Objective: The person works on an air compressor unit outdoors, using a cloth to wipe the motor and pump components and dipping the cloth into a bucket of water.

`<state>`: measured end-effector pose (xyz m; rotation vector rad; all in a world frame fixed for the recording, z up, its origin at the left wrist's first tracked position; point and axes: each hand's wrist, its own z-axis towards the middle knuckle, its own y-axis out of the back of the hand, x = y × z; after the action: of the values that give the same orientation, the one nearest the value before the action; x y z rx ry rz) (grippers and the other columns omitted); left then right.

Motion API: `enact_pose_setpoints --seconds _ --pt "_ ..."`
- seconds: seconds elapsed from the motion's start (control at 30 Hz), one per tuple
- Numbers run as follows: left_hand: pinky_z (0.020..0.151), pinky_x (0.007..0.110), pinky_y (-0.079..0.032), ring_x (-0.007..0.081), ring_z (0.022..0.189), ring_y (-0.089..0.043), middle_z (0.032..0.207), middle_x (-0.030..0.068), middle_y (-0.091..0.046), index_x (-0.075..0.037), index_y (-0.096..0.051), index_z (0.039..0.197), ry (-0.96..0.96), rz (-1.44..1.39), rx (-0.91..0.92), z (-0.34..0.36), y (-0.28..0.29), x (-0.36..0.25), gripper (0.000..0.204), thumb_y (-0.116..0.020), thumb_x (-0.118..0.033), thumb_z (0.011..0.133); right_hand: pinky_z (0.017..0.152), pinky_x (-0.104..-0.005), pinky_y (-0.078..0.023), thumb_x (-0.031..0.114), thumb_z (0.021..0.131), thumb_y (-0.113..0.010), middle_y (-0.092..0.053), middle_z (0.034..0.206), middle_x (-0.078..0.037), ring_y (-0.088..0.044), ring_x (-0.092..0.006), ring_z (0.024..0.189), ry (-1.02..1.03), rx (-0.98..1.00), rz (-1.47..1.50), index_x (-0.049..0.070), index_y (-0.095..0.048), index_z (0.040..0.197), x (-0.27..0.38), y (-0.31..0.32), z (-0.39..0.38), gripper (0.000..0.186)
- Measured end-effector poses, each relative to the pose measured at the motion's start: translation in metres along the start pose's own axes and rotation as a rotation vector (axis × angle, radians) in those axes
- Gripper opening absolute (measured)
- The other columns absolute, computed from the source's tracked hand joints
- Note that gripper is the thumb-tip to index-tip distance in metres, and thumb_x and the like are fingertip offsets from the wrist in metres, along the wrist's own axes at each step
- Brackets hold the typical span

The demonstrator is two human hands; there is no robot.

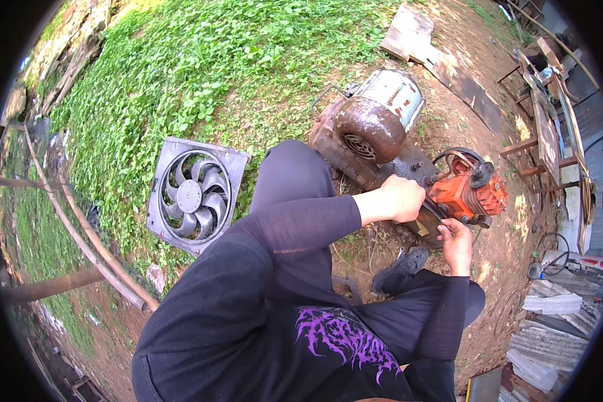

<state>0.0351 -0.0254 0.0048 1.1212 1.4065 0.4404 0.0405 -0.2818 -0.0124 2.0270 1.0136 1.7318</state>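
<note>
Crouched over the orange engine (467, 194), I close my left hand (402, 199) in a fist on its near end, while my right hand (457, 242) cups it from below, fingers curled. The engine lies just right of the rusty motor (372, 127), its length running away rightward; the grey fan (194, 194) sits well left.

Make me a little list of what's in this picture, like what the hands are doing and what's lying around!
Place: outdoors, dirt and grass
Left hand: closed in a fist on the orange engine
Right hand: touching the engine's underside; its grip is unclear
Behind the engine: rusty motor with a grey drum
On the grass: grey fan in a square frame
Right edge: wooden stands, corrugated sheets
</note>
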Motion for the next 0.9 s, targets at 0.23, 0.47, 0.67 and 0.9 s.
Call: enact_pose_setpoints --seconds 0.23,0.47,0.67,0.9 --pt "0.093 0.054 -0.050 0.0314 0.109 -0.071 0.105 0.0130 -0.075 -0.015 -0.077 0.111 -0.036 0.101 0.021 0.018 -0.005 -0.008 0.034 -0.075 -0.029 0.080 0.073 -0.0332 -0.056 0.002 0.090 -0.072 -0.077 0.089 -0.015 -0.074 -0.0205 0.080 0.044 0.064 0.007 -0.002 -0.075 0.103 -0.018 -0.021 0.011 0.014" --pt "0.082 0.050 -0.052 0.0304 0.085 -0.074 0.081 0.0097 -0.075 -0.015 -0.077 0.081 -0.017 0.169 -0.105 0.025 -0.005 0.005 0.013 -0.066 -0.020 0.085 0.084 -0.0457 -0.056 0.016 0.089 -0.071 -0.075 0.094 -0.017 -0.073 -0.0347 0.094 0.182 0.026 -0.217 0.008 -0.077 0.102 0.021 -0.012 0.021 0.018" --pt "0.085 0.049 -0.056 0.0339 0.091 -0.075 0.090 0.0151 -0.077 -0.012 -0.077 0.089 0.134 0.097 0.005 0.030 0.007 0.011 0.012 -0.071 -0.023 0.087 0.085 -0.0468 -0.055 0.022 0.089 -0.073 -0.076 0.095 -0.016 -0.072 -0.0362 0.096 0.038 0.004 -0.177 0.009 -0.077 0.101 0.025 -0.007 0.022 0.018" --pt "0.083 0.047 -0.058 0.0364 0.091 -0.074 0.092 0.0183 -0.076 -0.010 -0.078 0.090 0.165 0.006 -0.007 0.026 -0.002 0.018 0.011 -0.073 -0.019 0.086 0.085 -0.0485 -0.054 0.021 0.090 -0.072 -0.075 0.093 -0.018 -0.071 -0.0374 0.095 0.069 -0.034 -0.169 0.007 -0.077 0.101 0.026 -0.008 0.016 0.019"
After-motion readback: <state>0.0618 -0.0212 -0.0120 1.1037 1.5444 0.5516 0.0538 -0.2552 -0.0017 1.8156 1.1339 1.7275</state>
